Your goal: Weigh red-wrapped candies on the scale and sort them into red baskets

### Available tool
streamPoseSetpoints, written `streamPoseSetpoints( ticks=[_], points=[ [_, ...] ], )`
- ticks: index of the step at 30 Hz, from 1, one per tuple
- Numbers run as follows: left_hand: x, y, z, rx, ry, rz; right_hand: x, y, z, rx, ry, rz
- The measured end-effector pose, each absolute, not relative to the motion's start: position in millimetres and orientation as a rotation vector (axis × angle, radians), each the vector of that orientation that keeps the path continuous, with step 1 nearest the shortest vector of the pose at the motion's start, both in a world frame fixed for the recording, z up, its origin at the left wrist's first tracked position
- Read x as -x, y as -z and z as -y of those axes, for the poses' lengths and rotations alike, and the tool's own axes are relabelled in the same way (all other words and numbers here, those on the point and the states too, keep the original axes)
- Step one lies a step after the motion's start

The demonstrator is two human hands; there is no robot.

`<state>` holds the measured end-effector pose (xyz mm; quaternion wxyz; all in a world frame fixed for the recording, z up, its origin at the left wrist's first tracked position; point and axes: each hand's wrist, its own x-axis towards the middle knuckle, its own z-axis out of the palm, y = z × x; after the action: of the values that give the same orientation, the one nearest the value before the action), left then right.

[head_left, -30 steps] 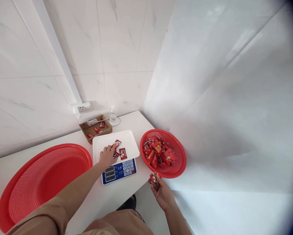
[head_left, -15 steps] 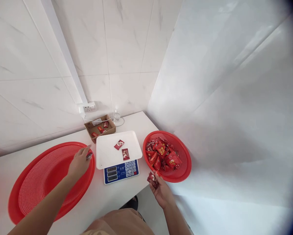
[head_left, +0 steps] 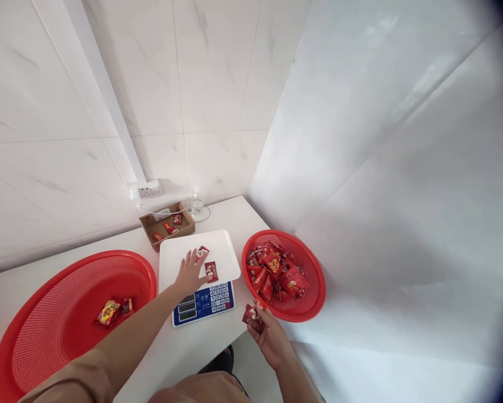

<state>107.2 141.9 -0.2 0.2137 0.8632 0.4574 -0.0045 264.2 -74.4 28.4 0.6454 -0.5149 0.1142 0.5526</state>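
My left hand [head_left: 189,273] is open over the white tray [head_left: 230,263] of a digital scale [head_left: 203,305], fingers spread. Two small red packets lie there: one packet [head_left: 201,253] partly under my fingertips, the other packet [head_left: 211,271] beside my thumb. My right hand [head_left: 270,336] is closed around dark red snack packets [head_left: 252,318], in front of the right red basket [head_left: 318,302]; how many is unclear. That basket holds a heap of red packets [head_left: 278,268]. In the large left basket [head_left: 28,341] lie a yellow-and-red packet [head_left: 108,312] and a dark red packet [head_left: 127,306].
Behind the scale stands a cardboard box [head_left: 188,228] with several red packets. A clear bottle [head_left: 197,206] and a white cable are beside it, below a wall socket [head_left: 145,191]. White wall panels [head_left: 381,224] rise at the right, close to the basket.
My left hand has moved right from the left basket to the scale tray, and its packet is gone from it. Packets now show in the left basket. My right hand still holds its packets.
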Motion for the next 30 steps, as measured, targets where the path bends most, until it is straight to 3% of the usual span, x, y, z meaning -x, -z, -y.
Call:
streamPoseSetpoints(
  ticks=[10, 18, 26, 30],
  points=[
    [-137, 6, -151, -2.415, 0.000, -1.120, -268, -34, 105, 1.166, -1.186, -0.331],
    [-131, 1, -150, -2.172, -0.204, -1.333, -263, -28, 92, 1.179, -1.238, -0.284],
    [-6, -43, -145, -2.063, -0.469, -1.479, -242, -24, 39, 1.150, -1.414, -0.146],
    [67, -40, -135, -2.106, -0.322, -1.773, -225, -26, -9, 1.155, -1.543, -0.031]
  ],
)
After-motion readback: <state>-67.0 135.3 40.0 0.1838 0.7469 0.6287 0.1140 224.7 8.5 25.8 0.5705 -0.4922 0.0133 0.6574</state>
